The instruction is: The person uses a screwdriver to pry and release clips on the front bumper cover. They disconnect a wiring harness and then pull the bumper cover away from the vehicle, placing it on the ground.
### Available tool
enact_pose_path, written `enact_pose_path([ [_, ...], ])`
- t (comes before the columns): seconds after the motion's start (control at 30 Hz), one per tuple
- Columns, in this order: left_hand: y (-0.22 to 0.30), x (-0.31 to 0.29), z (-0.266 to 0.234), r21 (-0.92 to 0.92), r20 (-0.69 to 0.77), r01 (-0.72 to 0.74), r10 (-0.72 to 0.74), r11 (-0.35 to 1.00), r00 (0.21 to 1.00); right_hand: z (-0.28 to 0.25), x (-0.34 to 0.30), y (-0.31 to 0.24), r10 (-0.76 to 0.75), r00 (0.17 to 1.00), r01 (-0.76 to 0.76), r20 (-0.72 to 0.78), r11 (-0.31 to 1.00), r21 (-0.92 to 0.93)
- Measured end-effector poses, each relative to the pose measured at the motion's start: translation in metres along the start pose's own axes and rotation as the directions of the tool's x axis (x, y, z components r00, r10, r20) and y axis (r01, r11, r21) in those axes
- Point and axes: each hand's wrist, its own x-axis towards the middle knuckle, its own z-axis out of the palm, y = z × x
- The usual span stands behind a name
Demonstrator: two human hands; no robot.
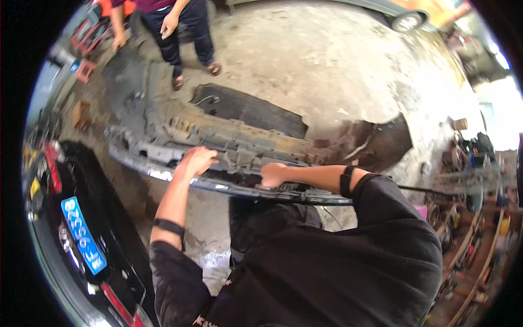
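Across the middle of the frame a detached grey car bumper cover (pixel 239 150) lay inside-up, running from centre left toward the right. The left hand (pixel 195 161) rested on its near edge with fingers curled over the rim; the right hand (pixel 272 174) was closed in a fist around the same edge. A black car rear (pixel 81 229) filled the lower left, and another person (pixel 180 22) stood at the top. Lifting evenly with both hands seemed wise, since the long panel would likely flex.
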Motion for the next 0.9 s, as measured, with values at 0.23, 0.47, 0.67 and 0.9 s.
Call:
enact_pose_path([
  [0.23,-0.017,0.005,0.004,0.012,0.066,-0.115,0.114,0.993,0.991,0.003,-0.013,-0.031,0.367,0.927,-0.351,-0.077,0.921,0.166],
  [0.47,-0.064,-0.007,0.013,0.060,0.114,-0.373,0.365,0.926,0.924,0.015,0.007,-0.077,0.392,0.906,-0.386,-0.162,0.920,0.068],
  [0.67,-0.055,-0.038,0.045,0.117,-0.047,-0.325,0.332,0.938,0.942,0.062,0.023,-0.085,0.433,0.883,-0.429,-0.184,0.901,0.061],
  [0.9,-0.095,-0.077,0.099,0.145,-0.007,-0.234,0.237,0.961,0.971,0.119,0.100,-0.128,0.534,0.803,-0.486,-0.263,0.843,0.229],
])
